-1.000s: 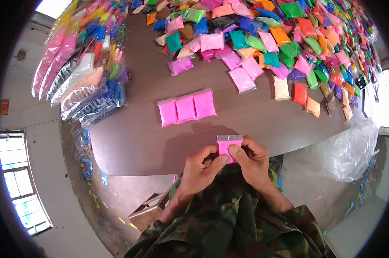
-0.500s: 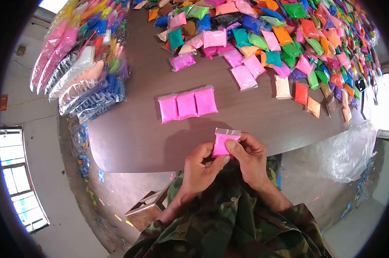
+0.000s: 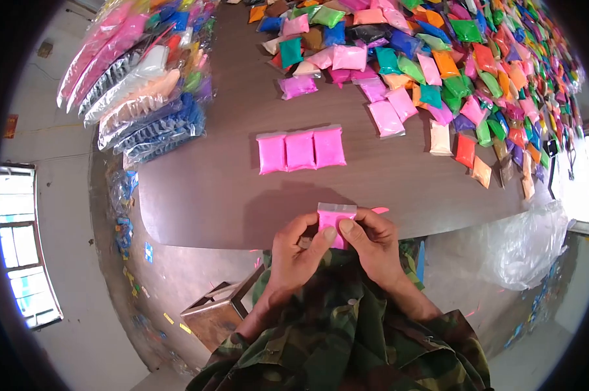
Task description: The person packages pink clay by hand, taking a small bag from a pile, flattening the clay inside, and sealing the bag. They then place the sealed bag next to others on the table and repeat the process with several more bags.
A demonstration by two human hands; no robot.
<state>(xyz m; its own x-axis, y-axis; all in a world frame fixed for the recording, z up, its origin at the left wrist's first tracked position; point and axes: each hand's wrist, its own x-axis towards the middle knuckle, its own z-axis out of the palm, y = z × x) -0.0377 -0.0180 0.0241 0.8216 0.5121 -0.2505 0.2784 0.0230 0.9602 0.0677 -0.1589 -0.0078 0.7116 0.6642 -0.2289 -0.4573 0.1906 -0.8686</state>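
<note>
Both hands hold one small clear bag of bright pink material at the table's front edge. My left hand grips its left side, thumb on the front. My right hand pinches the right side, its thumb beside the left one. The bag's clear top strip points away from me. Something small and pink sticks out behind my right fingers. Beyond my hands, three pink bags lie side by side in a row on the brown table.
Many small coloured bags are heaped across the back and right. Larger packed bundles lie at the back left. Clear plastic sheeting hangs off the right edge. A wooden stool or box stands below the table.
The view has shifted slightly. Both thumbs now lie higher on the pink bag, close together near its middle. A small pink piece now shows behind my right fingers.
</note>
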